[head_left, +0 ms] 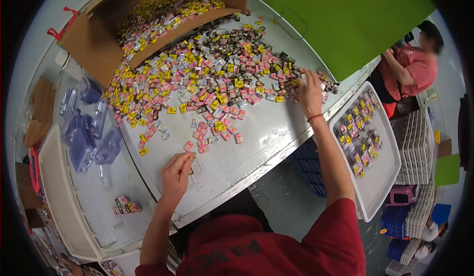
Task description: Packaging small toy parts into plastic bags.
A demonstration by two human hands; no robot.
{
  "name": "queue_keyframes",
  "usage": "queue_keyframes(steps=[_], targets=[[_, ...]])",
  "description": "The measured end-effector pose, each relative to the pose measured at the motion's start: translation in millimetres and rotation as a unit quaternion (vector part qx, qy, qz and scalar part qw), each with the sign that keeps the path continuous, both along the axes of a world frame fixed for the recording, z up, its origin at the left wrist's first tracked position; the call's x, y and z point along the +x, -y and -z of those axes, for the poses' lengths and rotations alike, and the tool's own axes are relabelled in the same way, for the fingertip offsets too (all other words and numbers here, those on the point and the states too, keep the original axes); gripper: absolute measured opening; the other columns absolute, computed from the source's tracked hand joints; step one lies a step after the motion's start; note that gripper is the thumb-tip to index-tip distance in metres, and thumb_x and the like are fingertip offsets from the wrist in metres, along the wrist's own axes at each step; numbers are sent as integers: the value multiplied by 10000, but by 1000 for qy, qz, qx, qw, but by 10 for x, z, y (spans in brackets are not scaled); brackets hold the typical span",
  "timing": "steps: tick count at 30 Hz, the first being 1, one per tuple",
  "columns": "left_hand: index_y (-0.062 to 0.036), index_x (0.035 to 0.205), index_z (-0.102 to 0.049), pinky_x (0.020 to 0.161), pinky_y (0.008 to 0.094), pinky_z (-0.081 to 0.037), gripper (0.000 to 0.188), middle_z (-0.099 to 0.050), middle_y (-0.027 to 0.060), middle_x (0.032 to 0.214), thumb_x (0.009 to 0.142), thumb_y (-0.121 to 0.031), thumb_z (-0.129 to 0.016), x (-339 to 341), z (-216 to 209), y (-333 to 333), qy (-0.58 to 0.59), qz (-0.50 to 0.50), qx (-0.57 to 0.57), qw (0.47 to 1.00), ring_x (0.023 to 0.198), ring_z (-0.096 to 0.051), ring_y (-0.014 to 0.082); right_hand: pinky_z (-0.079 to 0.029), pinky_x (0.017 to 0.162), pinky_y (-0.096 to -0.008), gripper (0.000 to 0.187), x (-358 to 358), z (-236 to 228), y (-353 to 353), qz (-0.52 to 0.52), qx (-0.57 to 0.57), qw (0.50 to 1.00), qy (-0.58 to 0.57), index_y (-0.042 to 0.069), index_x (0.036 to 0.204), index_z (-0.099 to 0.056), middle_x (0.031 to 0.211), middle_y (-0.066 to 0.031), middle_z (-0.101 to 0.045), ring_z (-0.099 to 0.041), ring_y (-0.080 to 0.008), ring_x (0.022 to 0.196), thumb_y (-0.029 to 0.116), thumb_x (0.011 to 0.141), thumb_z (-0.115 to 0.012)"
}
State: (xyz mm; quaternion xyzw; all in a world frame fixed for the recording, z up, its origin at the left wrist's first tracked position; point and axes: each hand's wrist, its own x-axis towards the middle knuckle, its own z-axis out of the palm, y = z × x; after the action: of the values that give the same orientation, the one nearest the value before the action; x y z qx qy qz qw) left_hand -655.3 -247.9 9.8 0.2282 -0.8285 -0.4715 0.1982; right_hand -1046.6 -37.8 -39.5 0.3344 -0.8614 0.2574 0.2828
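A broad heap of tiny boxes (232, 73), pink, yellow, white and black, spreads over the white tabletop (266, 132). At the heap's right edge, my right hand (310, 95) reaches in with fingers stretched out over dark pieces; I make out nothing held. My left hand (177, 177) is low over the near part of the table, its fingers drawn together. Beside its fingertips shows a small clear plastic piece (196, 168); whether the fingers grip it is hard to see. A loose cluster of tiny boxes lies just beyond that hand.
A tipped cardboard box (94, 43) spills more pieces at the back left. Clear plastic containers (81, 137) and a small group of packed boxes (126, 205) lie left. On the right, a white tray (377, 177) holds grouped pieces. A green panel (340, 19) stands behind; another person (412, 71) sits beyond.
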Motion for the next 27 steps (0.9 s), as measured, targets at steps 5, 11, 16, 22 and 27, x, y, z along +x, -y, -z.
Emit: queue_keyframes(steps=[5,11,16,22,27], targets=[[42,1030,-633,757,260,-509,154,-677,120,906,935,-9,-524,41,17,-23,11,9,-8,1000,843,-665,161,-433,936,-444,444,-226,234,296,55,24,998,-9,-2,1190,-554,1218,-246,-534,-527,-386,1104,326,894,-597],[46,1040,-630,773,266,-507,169,-677,137,917,947,-20,-505,100,125,-18,23,-20,22,999,851,-655,156,-396,951,-460,463,-115,243,656,79,1,991,107,-19,1186,-543,1216,-213,-531,-491,-375,1132,373,944,-499],[28,1062,-632,828,322,-500,179,-660,161,990,901,-15,-568,-128,86,-21,25,-16,-87,996,911,-645,247,-321,985,-531,487,372,294,1178,129,-34,985,113,-2,1232,-515,1239,-215,-512,-424,-427,1165,381,932,-509],[-50,1068,-628,945,432,-421,349,-505,144,1274,752,-163,-728,-814,230,-58,-7,94,-357,929,1171,-471,348,-212,1060,-555,494,804,252,1550,146,-197,950,194,-42,1301,-439,1363,-289,-374,-329,-478,1244,324,971,-465],[-59,1063,-633,921,429,-438,339,-519,124,1233,751,-160,-721,-983,424,97,-7,111,-374,921,1131,-486,337,-297,1055,-434,485,1229,303,1580,-14,-336,901,273,-63,1285,-451,1312,-286,-448,-413,-419,1216,326,1000,-404]])
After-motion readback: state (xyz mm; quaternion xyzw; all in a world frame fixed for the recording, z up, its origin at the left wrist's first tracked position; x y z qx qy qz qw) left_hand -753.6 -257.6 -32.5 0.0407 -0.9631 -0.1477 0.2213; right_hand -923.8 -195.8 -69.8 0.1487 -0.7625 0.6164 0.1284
